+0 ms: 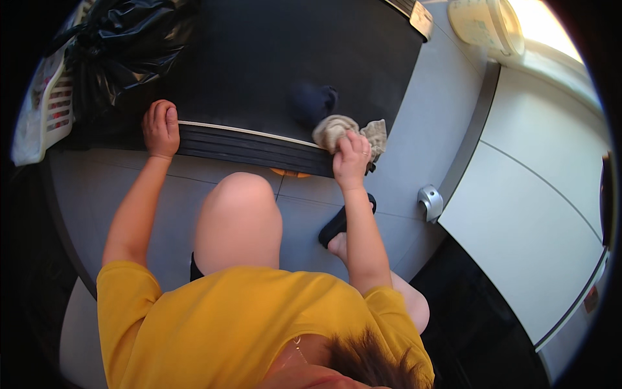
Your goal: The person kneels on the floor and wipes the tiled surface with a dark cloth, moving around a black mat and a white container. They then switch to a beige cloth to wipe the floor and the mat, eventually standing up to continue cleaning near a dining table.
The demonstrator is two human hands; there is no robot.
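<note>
My right hand [353, 158] grips a crumpled beige checked cloth [335, 130] at the right end of a treadmill's ribbed black side rail [252, 146]. Part of the cloth hangs past the rail's end. Further left on that rail rests my left hand [161, 127], its fingers curled over the edge beside a thin pale strip. Beyond both hands stretches the flat black treadmill belt [272, 53]. A dark blue, blurred soft thing [311, 103] lies on it just past the cloth; what it is I cannot tell.
A black plastic bag [133, 46] and a white slotted basket [58, 107] stand at the left. On the grey tiled floor [427, 116] lies a silver end cap [430, 203]. Another end cap [421, 20] sits on the far rail, near a cream bucket [478, 24]. White panels [529, 194] flank the right.
</note>
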